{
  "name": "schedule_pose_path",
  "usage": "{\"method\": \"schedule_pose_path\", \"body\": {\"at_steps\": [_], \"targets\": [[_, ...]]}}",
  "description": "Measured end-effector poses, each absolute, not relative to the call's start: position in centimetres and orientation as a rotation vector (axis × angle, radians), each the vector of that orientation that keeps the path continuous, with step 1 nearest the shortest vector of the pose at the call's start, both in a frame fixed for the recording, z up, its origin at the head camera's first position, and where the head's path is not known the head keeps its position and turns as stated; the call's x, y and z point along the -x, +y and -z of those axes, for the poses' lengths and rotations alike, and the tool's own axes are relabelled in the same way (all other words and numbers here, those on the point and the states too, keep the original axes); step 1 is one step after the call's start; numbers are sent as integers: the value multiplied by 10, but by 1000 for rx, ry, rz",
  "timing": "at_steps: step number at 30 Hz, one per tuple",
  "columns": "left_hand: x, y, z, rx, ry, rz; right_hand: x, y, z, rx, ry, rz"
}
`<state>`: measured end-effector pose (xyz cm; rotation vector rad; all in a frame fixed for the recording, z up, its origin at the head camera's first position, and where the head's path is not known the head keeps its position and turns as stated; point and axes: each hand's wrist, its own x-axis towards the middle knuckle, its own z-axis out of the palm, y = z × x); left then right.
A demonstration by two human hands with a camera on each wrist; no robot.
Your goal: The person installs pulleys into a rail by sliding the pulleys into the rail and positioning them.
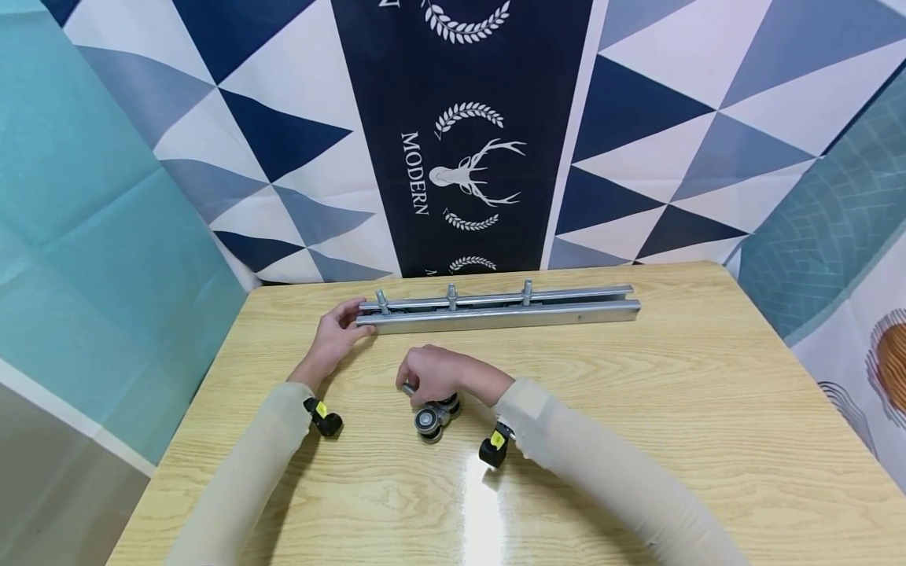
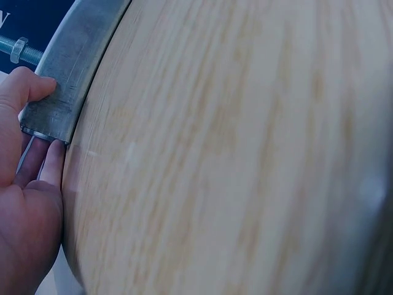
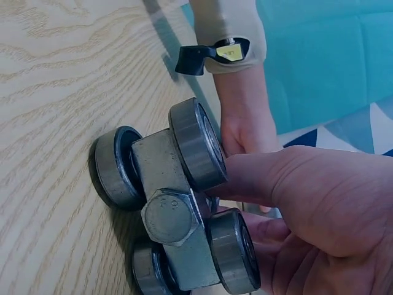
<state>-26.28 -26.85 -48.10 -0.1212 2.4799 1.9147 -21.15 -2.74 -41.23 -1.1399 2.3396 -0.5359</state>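
Note:
A steel C-shaped rail (image 1: 495, 318) lies across the far part of the table, with three threaded bolts standing up from its slot. My left hand (image 1: 334, 338) grips the rail's left end, thumb on the front face and fingers round the end and back. Closer to me, my right hand (image 1: 435, 373) holds a roller trolley by its bolt, whose tip pokes out beside the fingers. In the right wrist view the trolley (image 3: 169, 215) shows several steel wheels on a block with a hex bolt head, tilted close over the wood.
The wooden table (image 1: 708, 409) extends around both hands, its back edge behind the rail. A patterned cloth (image 1: 283, 141) hangs behind it, with teal cloth (image 1: 85, 196) at the left. Each wrist wears a small black camera (image 1: 493, 450).

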Motion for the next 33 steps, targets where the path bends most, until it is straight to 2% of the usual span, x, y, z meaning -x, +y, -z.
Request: {"method": "schedule_pose_path", "body": {"at_steps": [33], "targets": [[262, -267, 482, 114, 2491, -1916, 216, -25, 409, 1017, 2387, 733]]}}
